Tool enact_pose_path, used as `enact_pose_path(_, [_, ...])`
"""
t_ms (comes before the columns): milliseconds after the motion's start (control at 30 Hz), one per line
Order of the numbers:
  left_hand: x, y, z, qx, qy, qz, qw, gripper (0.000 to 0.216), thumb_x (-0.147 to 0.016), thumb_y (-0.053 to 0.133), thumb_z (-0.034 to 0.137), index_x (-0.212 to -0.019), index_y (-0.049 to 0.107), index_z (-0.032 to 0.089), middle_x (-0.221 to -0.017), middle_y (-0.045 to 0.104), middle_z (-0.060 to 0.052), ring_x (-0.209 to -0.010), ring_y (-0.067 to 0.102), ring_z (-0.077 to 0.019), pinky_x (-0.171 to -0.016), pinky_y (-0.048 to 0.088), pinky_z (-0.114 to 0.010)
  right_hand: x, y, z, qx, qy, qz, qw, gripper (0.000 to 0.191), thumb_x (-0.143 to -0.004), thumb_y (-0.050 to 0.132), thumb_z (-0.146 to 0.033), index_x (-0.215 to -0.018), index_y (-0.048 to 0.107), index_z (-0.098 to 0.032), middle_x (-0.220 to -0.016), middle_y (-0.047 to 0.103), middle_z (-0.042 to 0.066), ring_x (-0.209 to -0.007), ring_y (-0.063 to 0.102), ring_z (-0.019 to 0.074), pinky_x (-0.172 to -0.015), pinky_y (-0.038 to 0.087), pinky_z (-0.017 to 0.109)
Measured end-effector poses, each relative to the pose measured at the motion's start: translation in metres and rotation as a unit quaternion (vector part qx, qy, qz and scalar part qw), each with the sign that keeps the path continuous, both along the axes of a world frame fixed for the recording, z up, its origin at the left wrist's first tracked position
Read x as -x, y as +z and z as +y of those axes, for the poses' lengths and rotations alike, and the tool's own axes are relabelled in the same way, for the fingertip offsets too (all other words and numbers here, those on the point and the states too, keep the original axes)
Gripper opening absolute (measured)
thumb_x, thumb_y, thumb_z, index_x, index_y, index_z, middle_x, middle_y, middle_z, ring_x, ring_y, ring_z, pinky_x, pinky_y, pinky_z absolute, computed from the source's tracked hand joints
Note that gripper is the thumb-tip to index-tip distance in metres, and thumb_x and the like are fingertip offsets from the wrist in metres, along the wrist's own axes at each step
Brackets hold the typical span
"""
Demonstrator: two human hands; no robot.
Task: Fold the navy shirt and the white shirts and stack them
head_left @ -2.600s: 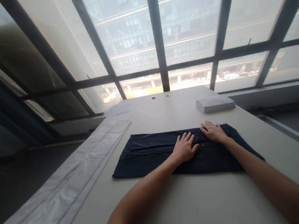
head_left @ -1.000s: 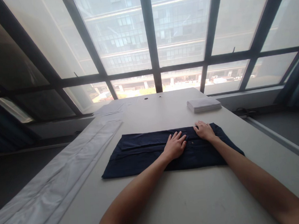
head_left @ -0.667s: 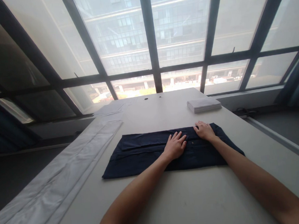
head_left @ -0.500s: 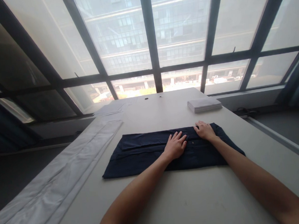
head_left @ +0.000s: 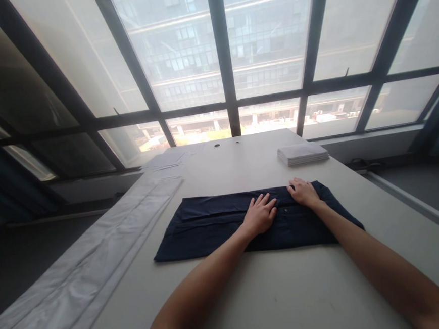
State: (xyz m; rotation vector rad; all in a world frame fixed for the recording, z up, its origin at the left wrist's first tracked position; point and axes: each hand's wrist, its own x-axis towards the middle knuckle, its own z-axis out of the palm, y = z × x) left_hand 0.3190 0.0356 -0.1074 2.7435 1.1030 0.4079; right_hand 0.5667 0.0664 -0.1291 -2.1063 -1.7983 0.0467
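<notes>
A folded navy garment (head_left: 210,233) lies flat across the white table, its long side running left to right. A small round button or snap shows on it between my hands. My left hand (head_left: 260,215) rests palm down near the garment's middle, fingers spread. Closer to the far edge, toward the right end, my right hand (head_left: 304,192) lies on the same cloth with its fingers stretched out over it. Neither hand grips the fabric. My forearms cover part of the garment's near edge.
Along the table's left side stretches a long, wrinkled white cloth (head_left: 94,265). Flat white sheets (head_left: 162,160) lie at the far left. A folded stack of white cloth (head_left: 303,154) sits at the far right of the table (head_left: 248,294). Large windows (head_left: 263,39) stand behind.
The whole view has shifted slightly, so everything appears a little farther right. Both hands keep the same places on the navy garment, which looks unchanged.
</notes>
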Motion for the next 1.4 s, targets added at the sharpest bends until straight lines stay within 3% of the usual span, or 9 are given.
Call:
enact_pose_path(167, [0.000,0.001,0.000,0.000,-0.001,0.001,1.000,0.049,-0.104,0.030,0.044,-0.148,0.044,0.029,-0.160,0.033,-0.006,-0.149,0.026,-0.0286,-0.118,0.023,-0.055,0.000,0.007,0.000,-0.053,-0.005,0.054,0.997,0.044,-0.096,0.044,-0.035,-0.129,0.063,-0.013,-0.145,0.053,0.017,-0.139,0.043,0.0270,-0.117,0.028,0.044])
enact_pose_path(267, [0.001,0.000,0.000,0.000,0.000,0.003,1.000,0.049,-0.104,0.030,0.044,-0.148,0.044,0.029,-0.160,0.033,-0.006,-0.149,0.026,-0.0286,-0.118,0.023,-0.056,-0.010,0.021,0.000,-0.095,-0.035,0.098,0.990,0.047,-0.096,0.039,-0.033,-0.130,0.063,-0.010,-0.141,0.058,0.016,-0.135,0.048,0.0232,-0.115,0.032,0.033])
enact_pose_path(367, [0.001,-0.001,0.000,0.001,0.000,0.003,1.000,0.049,-0.104,0.030,0.043,-0.148,0.044,0.029,-0.161,0.033,-0.005,-0.149,0.025,-0.0280,-0.119,0.023,-0.054,-0.033,0.037,-0.008,-0.109,-0.075,0.142,0.981,0.048,-0.094,0.039,-0.031,-0.130,0.062,-0.009,-0.133,0.063,0.017,-0.126,0.056,0.0242,-0.109,0.038,0.032])
enact_pose_path(567, [-0.001,-0.001,0.001,-0.002,-0.001,0.004,1.000,0.049,-0.104,0.031,0.043,-0.148,0.044,0.028,-0.161,0.032,-0.006,-0.149,0.024,-0.0282,-0.119,0.022,-0.054,-0.088,0.046,-0.058,-0.045,-0.141,0.212,0.966,0.039,-0.084,0.050,-0.030,-0.109,0.072,-0.009,-0.106,0.074,0.017,-0.100,0.069,0.0273,-0.087,0.052,0.033])
enact_pose_path(733, [-0.003,-0.001,0.003,-0.002,0.003,0.009,1.000,0.049,-0.103,0.032,0.043,-0.148,0.044,0.029,-0.161,0.032,-0.005,-0.149,0.025,-0.0276,-0.119,0.022,-0.053,-0.100,0.043,-0.100,0.047,-0.166,0.277,0.945,0.025,-0.078,0.061,-0.034,-0.080,0.073,-0.012,-0.073,0.071,0.010,-0.070,0.067,0.0228,-0.058,0.052,0.028])
enact_pose_path(967, [-0.002,0.000,0.004,0.012,0.002,-0.002,1.000,0.049,-0.103,0.033,0.042,-0.148,0.045,0.028,-0.161,0.032,-0.006,-0.149,0.024,-0.0286,-0.119,0.021,-0.055,-0.090,0.050,-0.110,0.103,-0.177,0.361,0.910,0.025,-0.075,0.071,-0.039,-0.080,0.068,-0.015,-0.074,0.068,0.008,-0.063,0.061,0.0159,-0.052,0.050,0.024])
enact_pose_path(1133, [-0.002,0.000,0.004,0.017,0.000,-0.009,1.000,0.048,-0.103,0.034,0.042,-0.148,0.046,0.029,-0.161,0.032,-0.005,-0.150,0.023,-0.0282,-0.119,0.019,-0.054,-0.105,0.052,-0.115,0.128,-0.166,0.394,0.895,0.028,-0.073,0.075,-0.042,-0.080,0.067,-0.016,-0.080,0.067,0.008,-0.063,0.059,0.0137,-0.053,0.048,0.022])
enact_pose_path(1300, [-0.003,-0.001,0.005,0.014,0.000,-0.006,1.000,0.048,-0.103,0.034,0.042,-0.148,0.045,0.029,-0.161,0.032,-0.006,-0.150,0.023,-0.0285,-0.119,0.019,-0.054,-0.117,0.050,-0.120,0.181,-0.048,0.478,0.858,0.035,-0.078,0.072,-0.035,-0.109,0.067,-0.020,-0.093,0.069,0.005,-0.068,0.060,0.0123,-0.054,0.046,0.019])
enact_pose_path(1400, [-0.003,-0.002,0.005,0.012,-0.002,-0.005,1.000,0.048,-0.103,0.034,0.041,-0.147,0.046,0.028,-0.161,0.032,-0.006,-0.150,0.023,-0.0289,-0.119,0.019,-0.055,-0.113,0.050,-0.119,0.153,-0.029,0.507,0.848,0.044,-0.080,0.070,-0.033,-0.122,0.063,-0.022,-0.103,0.071,0.007,-0.078,0.065,0.0150,-0.060,0.051,0.020])
